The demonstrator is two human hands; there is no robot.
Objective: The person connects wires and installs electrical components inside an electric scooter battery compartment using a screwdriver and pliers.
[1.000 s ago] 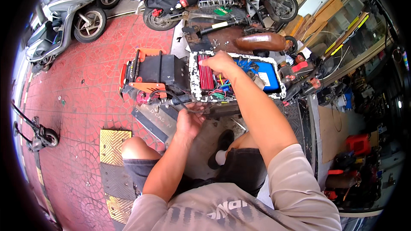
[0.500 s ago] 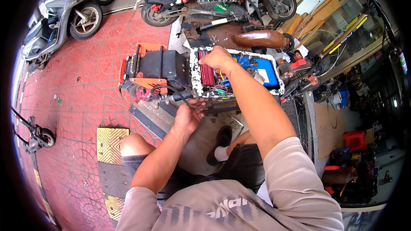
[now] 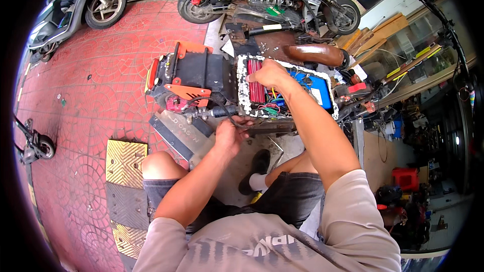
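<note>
An open scooter deck box point(image 3: 243, 97) with a chipped white rim holds a red finned module point(image 3: 257, 90), loose coloured wires point(image 3: 272, 109) and a blue battery pack point(image 3: 321, 98). My right hand point(image 3: 268, 73) grips the red module near its upper left, fingertips partly hidden. Below the box, my left hand point(image 3: 230, 135) has its fingers curled round a black sheathed cable point(image 3: 223, 111). Left of the box are the scooter's black rear housing point(image 3: 201, 70) and orange brackets point(image 3: 185, 92).
A grey metal plate point(image 3: 171, 140) and rubber ramp point(image 3: 126, 163) lie below left. Another scooter point(image 3: 267, 5) lies beyond the box, with a brown curved fender point(image 3: 312, 55). Silver scooters point(image 3: 65, 20) stand upper left. Boards point(image 3: 375, 32) and a cluttered shop interior point(image 3: 403, 181) are at right.
The view has shifted, so the box, my hands and the background sit slightly differently in frame. Both hands stay at the same spots on the module and cable.
</note>
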